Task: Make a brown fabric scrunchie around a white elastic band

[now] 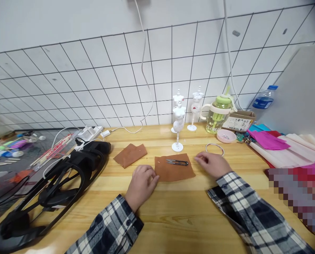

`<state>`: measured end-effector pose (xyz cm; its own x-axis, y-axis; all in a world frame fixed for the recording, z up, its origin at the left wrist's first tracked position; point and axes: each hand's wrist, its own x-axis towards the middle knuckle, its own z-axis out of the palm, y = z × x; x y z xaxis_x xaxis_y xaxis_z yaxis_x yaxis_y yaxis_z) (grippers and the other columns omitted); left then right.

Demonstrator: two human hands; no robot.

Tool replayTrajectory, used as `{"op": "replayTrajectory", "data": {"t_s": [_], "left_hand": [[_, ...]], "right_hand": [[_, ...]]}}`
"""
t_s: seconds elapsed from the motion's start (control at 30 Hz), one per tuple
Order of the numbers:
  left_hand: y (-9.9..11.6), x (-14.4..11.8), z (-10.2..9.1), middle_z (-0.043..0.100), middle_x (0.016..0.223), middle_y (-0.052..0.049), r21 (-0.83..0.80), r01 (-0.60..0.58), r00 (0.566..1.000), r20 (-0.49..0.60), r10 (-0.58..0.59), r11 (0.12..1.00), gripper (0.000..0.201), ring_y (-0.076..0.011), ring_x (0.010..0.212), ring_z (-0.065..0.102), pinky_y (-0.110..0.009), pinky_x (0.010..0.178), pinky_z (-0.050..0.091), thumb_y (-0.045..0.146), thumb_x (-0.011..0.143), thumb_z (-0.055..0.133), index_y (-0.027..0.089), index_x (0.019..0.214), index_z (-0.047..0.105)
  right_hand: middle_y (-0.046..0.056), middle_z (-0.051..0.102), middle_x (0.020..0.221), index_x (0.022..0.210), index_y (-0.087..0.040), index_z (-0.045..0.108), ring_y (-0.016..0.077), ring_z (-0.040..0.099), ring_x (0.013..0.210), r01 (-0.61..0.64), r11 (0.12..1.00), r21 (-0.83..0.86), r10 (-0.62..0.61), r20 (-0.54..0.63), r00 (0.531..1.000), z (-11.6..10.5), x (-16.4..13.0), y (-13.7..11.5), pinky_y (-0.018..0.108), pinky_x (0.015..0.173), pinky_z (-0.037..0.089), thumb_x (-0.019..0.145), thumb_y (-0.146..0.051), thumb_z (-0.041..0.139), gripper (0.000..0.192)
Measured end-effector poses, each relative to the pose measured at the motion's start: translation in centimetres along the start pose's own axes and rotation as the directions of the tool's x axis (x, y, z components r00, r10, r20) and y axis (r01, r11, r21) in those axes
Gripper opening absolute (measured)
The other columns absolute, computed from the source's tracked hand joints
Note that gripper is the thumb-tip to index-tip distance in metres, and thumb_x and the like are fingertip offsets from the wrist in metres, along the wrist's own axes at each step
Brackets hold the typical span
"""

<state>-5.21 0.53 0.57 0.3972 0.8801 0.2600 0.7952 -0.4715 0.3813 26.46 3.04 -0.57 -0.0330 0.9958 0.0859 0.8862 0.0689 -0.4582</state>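
A flat, roughly rectangular piece of brown fabric (174, 171) lay spread on the tabletop, its left edge touched by the left hand (142, 185). On its upper part rested small black-handled metal thread snips (177, 162), lying flat with blades pointing left, just beside the right hand (212, 164).

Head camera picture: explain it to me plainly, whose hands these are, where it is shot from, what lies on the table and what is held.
One camera sits on a person's head, looking down at their own hands. The left hand touches the edge of a brown cloth on the wooden table; snips lie on that cloth. The right hand rests beside it, holding nothing. A second brown piece, small white mannequins, a ring, a green jug and black straps lie around.
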Motion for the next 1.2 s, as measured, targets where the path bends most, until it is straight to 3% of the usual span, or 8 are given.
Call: {"op": "replayTrajectory", "data": {"t_s": [0.27,0.43,0.53,0.63,0.77,0.87,1.0,1.2], "left_hand": [[-0.9,0.2,-0.1,0.067,0.094,-0.005,-0.148,-0.041,0.996,-0.089,0.028,0.988,0.021,-0.02,0.093,0.057,-0.036,0.087,0.043,0.032,0.093,0.047,0.021,0.094,0.065],[-1.5,0.2,1.2,0.066,0.096,-0.002,-0.108,-0.024,0.996,0.084,0.033,0.994,0.007,-0.0214,0.094,0.058,-0.039,0.089,0.042,0.029,0.084,0.062,0.024,0.084,0.067],[-1.2,0.2,0.6,0.064,0.1,-0.003,-0.122,-0.048,0.998,0.026,0.052,0.991,0.005,-0.0222,0.097,0.056,-0.041,0.092,0.041,0.027,0.08,0.067,0.024,0.083,0.067],[-0.1,0.5,-1.1,0.063,0.105,-0.006,-0.189,-0.112,0.986,-0.14,0.086,0.976,0.02,-0.021,0.102,0.055,-0.039,0.093,0.043,0.03,0.09,0.054,0.024,0.106,0.063],[1.8,0.8,-3.0,0.045,0.14,-0.012,-0.148,-0.333,0.943,-0.059,0.328,0.931,0.06,-0.0301,0.131,0.035,-0.05,0.11,0.026,0.045,0.084,0.06,0.023,0.137,0.042],[2.2,0.2,-2.5,0.059,0.125,-0.006,-0.13,-0.415,0.907,0.027,0.421,0.901,0.026,-0.0265,0.126,0.043,-0.054,0.113,0.013,0.033,0.09,0.052,0.026,0.113,0.061],[1.2,-0.7,-0.6,0.067,0.085,0.0,-0.266,-0.353,0.934,-0.042,0.355,0.897,0.022,-0.0146,0.089,0.061,-0.045,0.111,0.025,0.021,0.094,0.042,0.024,0.1,0.063],[0.7,-0.7,0.2,0.065,0.087,0.0,-0.276,-0.386,0.916,-0.007,0.4,0.88,0.04,-0.0143,0.085,0.06,-0.048,0.113,0.02,0.022,0.093,0.047,0.027,0.132,0.047]], "right_hand": [[0.01,0.065,0.101,0.11,-0.018,0.059,0.0251,0.059,0.092,-0.098,0.968,-0.231,0.072,-0.118,0.99,-1.0,-0.1,6.9,0.036,0.082,0.043,0.078,-0.041,0.061,0.04],[0.011,0.066,0.099,0.091,-0.019,0.066,0.0255,0.059,0.094,-0.199,0.927,-0.318,0.163,-0.135,0.977,-0.5,0.1,6.8,0.034,0.077,0.041,0.084,-0.031,0.056,0.016],[0.008,0.069,0.086,0.086,-0.022,0.066,0.0225,0.061,0.078,-0.189,0.948,-0.256,0.156,-0.145,0.977,-0.5,-0.2,4.3,0.031,0.065,0.04,0.089,-0.035,0.051,0.02],[0.003,0.069,0.081,0.095,-0.024,0.064,0.0184,0.061,0.068,0.1,0.988,-0.114,-0.119,-0.173,0.978,0.0,-1.1,-0.5,0.029,0.061,0.041,0.093,-0.034,0.046,0.021],[0.004,0.068,0.079,0.086,-0.021,0.064,0.0173,0.059,0.073,0.626,0.771,-0.119,-0.635,-0.217,0.741,1.3,-3.2,-7.2,0.03,0.068,0.045,0.094,-0.025,0.047,0.019],[0.003,0.068,0.087,0.092,-0.022,0.061,0.0154,0.059,0.078,0.736,0.676,-0.014,-0.704,-0.306,0.641,2.2,-4.5,-9.4,0.028,0.073,0.047,0.092,-0.018,0.05,0.011],[0.011,0.059,0.121,0.119,-0.022,0.051,0.0212,0.058,0.103,0.647,0.745,0.164,-0.541,-0.421,0.729,2.9,-4.9,-9.3,0.033,0.083,0.05,0.087,-0.031,0.061,0.034],[0.009,0.061,0.119,0.131,-0.023,0.039,0.0266,0.055,0.112,0.503,0.803,0.321,-0.347,-0.435,0.831,3.8,-5.2,-10.0,0.044,0.096,0.045,0.084,-0.046,0.062,0.058]]}}
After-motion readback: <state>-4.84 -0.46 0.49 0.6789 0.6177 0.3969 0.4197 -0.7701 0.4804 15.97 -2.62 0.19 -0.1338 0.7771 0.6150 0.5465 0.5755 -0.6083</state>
